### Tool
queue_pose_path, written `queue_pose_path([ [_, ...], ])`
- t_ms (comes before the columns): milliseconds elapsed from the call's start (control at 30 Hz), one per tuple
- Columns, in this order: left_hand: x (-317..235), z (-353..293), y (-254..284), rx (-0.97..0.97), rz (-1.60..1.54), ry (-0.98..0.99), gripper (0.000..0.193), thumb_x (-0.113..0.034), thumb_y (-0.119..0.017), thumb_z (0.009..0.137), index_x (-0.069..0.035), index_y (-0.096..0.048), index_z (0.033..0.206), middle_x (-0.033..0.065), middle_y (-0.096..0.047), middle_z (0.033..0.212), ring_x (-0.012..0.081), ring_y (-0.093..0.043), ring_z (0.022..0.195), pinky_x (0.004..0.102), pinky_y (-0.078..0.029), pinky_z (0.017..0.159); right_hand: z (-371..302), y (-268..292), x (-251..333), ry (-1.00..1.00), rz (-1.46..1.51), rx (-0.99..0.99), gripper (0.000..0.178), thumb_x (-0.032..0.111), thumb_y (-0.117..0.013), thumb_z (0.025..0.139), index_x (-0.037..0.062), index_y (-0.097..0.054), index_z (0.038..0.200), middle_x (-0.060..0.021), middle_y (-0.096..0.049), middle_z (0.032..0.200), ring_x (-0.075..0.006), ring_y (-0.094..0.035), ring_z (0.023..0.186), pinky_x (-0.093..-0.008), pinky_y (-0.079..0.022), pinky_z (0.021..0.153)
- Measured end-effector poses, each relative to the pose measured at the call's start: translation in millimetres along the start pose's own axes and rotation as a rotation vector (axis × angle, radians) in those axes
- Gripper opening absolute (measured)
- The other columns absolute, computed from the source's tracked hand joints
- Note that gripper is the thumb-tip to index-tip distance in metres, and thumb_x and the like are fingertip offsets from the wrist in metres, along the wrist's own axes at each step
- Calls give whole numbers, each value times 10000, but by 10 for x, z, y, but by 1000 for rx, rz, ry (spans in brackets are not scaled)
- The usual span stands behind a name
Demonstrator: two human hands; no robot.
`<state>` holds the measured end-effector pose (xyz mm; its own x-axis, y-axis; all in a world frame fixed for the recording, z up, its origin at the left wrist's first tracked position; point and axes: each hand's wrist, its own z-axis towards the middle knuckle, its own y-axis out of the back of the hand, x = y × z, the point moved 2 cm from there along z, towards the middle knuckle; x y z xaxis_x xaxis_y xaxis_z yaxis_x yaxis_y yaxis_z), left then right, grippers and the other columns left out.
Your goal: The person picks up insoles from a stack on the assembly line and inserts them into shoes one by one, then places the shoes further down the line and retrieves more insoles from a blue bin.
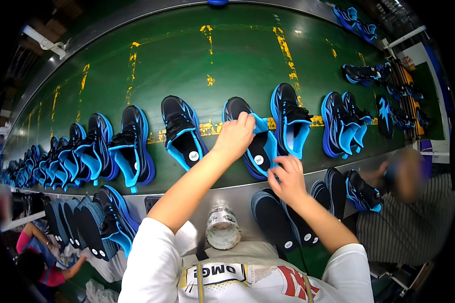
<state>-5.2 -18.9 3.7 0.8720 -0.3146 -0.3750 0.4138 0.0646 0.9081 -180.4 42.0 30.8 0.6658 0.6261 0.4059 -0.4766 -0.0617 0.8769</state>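
A black sneaker with bright blue lining lies in front of me, toe pointing away. My left hand is closed on the tongue area at its opening and hides the laces. Close to the heel, my right hand has its fingers curled against the blue collar edge. Inside the shoe shows a dark insole with a white round sticker. One matching sneaker stands just to the right, another to the left.
The sneakers stand on a green conveyor belt with worn yellow markings; a row continues left. On the metal ledge nearer me are black insoles, more insoles and a stained white container. Another person is at the right.
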Motion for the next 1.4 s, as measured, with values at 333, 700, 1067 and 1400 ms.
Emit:
queue_pose_path([
  [333, -377, -614, 303, -275, -308, -63, 120, -72, -630, 682, -57, -544, 764, 61, -472, 662, 234, -482, 569, 322, -373, 522, -787, -186, 129, -304, 378, -88, 254, 31, -634, 713, 26, -583, 962, -159, -454, 1022, -272, -558, 827, -314, -477, 698],
  [700, -183, 47, 634, -178, -1159, 417, 140, -110, -365, 887, -36, -351, 1005, 75, -537, 902, 37, -338, 453, 166, -279, 409, -151, -124, 220, -248, 467, 63, 506, 158, -529, 791, 42, -333, 1242, -235, -273, 1271, -383, -308, 1157, -445, -262, 956],
  [1067, -720, 684, 416, -28, -77, 33, 280, -284, -498, 752, -20, -519, 662, 141, -519, 680, 269, -548, 631, 372, -433, 552, -1874, 665, -11, -762, -72, 247, 532, 225, -633, 701, 110, -449, 1187, -280, -368, 1192, -418, -413, 1057, -411, -388, 847],
  [1400, -740, 911, -238, 28, -176, -24, 350, -340, -477, 813, -78, -504, 1044, 148, -575, 832, 335, -563, 733, 409, -444, 627, -1812, 1251, -336, -866, 179, -122, 286, 153, -634, 724, -4, -594, 960, -222, -535, 1029, -301, -534, 958, -331, -431, 795],
])
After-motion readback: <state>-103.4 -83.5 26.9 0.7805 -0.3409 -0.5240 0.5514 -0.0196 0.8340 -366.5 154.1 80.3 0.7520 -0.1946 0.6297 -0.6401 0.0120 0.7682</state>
